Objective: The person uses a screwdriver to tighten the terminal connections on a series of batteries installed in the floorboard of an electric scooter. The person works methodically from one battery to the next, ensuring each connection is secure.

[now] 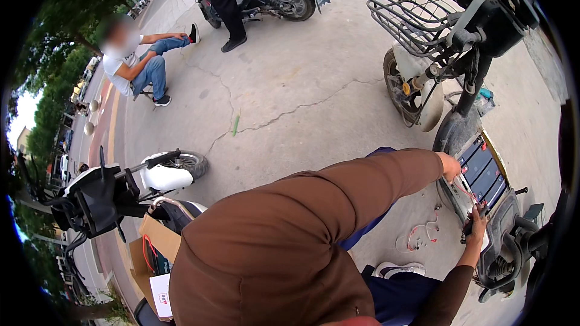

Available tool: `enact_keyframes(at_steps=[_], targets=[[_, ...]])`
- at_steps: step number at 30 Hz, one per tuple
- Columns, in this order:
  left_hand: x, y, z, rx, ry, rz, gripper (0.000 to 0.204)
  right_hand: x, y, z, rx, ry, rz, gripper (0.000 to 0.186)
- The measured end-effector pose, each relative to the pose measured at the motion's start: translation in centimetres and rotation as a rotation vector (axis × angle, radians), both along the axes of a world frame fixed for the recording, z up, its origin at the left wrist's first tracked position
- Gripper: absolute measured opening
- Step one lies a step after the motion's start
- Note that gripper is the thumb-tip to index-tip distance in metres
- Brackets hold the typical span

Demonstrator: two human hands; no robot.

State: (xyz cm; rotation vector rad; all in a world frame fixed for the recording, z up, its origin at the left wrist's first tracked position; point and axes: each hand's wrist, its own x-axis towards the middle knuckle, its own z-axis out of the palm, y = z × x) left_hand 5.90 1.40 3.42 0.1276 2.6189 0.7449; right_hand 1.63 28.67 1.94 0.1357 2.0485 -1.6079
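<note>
An electric scooter's opened footboard bay (454, 202) at the right holds several black batteries (478, 164) with red and black terminals and thin wires. My left hand (448, 166) reaches to the upper-left edge of the batteries, its fingers curled and partly hidden at a red wire (461, 187); what it grips is unclear. Lower down, my right hand (476, 224) is closed on a dark object (467, 227), perhaps a tool, at the bay's lower edge beside the wires. Loose red and white leads (417, 235) lie on the concrete left of the scooter.
The scooter's basket (402, 9) rises at upper right. A white scooter (162, 172) with an open cardboard box (158, 235) is at left. A seated person (145, 69) and a standing person (225, 0) beside a black scooter (284, 3) are across the cracked concrete (284, 96).
</note>
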Motion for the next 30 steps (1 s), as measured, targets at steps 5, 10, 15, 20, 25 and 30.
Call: enact_keyframes(at_steps=[5,10,15,20,25,30], targets=[[-0.7,0.8,-0.9,-0.071,0.113,0.012,0.045,-2.5,-0.5,-2.2,-0.161,-0.124,-0.027,0.032],[-2.5,1.1,-3.0,0.028,0.120,-0.082,0.034,-4.1,-1.7,-0.9,-0.646,-0.332,-0.158,0.027],[-3.4,2.3,-1.7,0.108,-0.092,-0.091,0.036,-6.2,0.5,-3.6,-0.635,-0.290,-0.254,0.019],[-3.8,0.9,-2.8,0.154,-0.157,-0.114,0.041,-6.4,0.9,-4.9,-0.393,-0.221,-0.194,0.013],[-5.2,0.7,-4.6,0.033,-0.020,0.015,0.040,-5.7,1.4,-5.0,-0.149,-0.059,-0.002,0.015],[-6.1,3.4,-3.9,-0.154,0.065,0.084,0.046,-6.4,2.6,-6.0,0.113,0.120,0.003,0.018]])
